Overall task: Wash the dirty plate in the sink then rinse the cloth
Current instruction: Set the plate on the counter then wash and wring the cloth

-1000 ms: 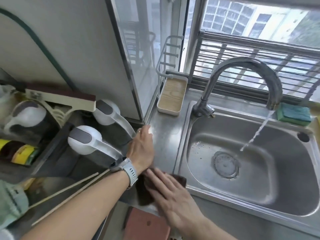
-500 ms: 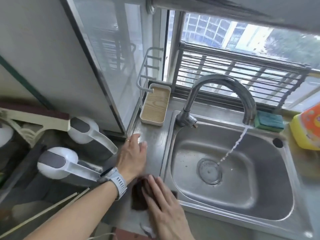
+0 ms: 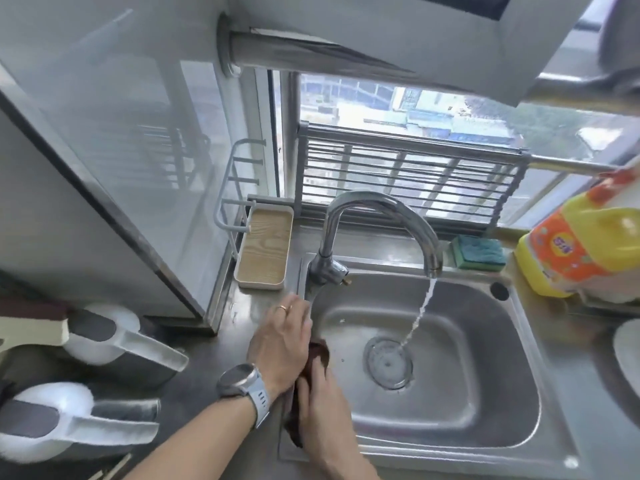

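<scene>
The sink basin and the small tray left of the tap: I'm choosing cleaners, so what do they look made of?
The sink basin looks like brushed stainless steel: grey metal with soft reflections and a pressed rim. The tray looks like white plastic with a pale wood-grain base; whether that is real wood or a print, the view cannot settle.

Dark brown cloth, steel-grey sink, yellow-orange bottle, green sponge.

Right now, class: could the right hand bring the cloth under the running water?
Probably yes. The right hand presses the dark cloth on the sink's left rim, and the basin between it and the water stream is bare.
</scene>
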Motion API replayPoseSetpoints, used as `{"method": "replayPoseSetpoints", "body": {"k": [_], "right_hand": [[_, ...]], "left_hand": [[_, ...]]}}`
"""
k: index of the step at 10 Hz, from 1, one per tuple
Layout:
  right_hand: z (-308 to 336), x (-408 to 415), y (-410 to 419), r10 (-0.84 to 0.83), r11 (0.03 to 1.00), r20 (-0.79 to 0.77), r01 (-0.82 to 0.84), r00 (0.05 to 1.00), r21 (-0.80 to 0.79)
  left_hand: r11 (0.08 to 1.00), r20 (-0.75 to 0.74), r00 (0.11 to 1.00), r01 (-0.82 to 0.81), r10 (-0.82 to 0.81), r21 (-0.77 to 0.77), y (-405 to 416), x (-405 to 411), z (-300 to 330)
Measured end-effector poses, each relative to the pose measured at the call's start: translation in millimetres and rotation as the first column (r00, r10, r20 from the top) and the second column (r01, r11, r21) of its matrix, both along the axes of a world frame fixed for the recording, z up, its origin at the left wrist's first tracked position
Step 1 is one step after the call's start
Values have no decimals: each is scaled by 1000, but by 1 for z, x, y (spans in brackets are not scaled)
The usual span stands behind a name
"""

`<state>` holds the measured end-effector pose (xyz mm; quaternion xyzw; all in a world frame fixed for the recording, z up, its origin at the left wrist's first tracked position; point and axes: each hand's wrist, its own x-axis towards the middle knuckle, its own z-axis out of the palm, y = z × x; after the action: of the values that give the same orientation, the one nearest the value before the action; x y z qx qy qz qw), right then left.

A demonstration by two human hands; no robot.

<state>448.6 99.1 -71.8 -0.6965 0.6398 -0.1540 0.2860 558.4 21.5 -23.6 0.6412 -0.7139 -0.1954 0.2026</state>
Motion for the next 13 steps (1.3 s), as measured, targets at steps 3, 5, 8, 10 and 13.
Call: {"method": "replayPoseSetpoints", "body": {"k": [3, 5, 8, 10, 13], "right_hand": [[17, -232, 35, 32, 987, -278, -74, 960, -144], [96, -244, -127, -155, 981, 47, 159, 987, -107], [75, -98, -294, 538, 842, 22, -538, 842, -35], [44, -116, -284, 441, 857, -307, -497, 843, -135], [45, -193, -238, -217, 943, -405, 84, 888, -321]], "left_hand": [[900, 405, 821, 435, -403, 14, -29, -1, -24], [746, 574, 585, 662, -573, 71, -53, 17, -34], [756, 520, 624, 652, -583, 65, -58, 19, -50], [710, 527, 649, 695, -549, -116, -71, 16, -50], [828, 606, 613, 542, -507, 145, -54, 15, -69]]}}
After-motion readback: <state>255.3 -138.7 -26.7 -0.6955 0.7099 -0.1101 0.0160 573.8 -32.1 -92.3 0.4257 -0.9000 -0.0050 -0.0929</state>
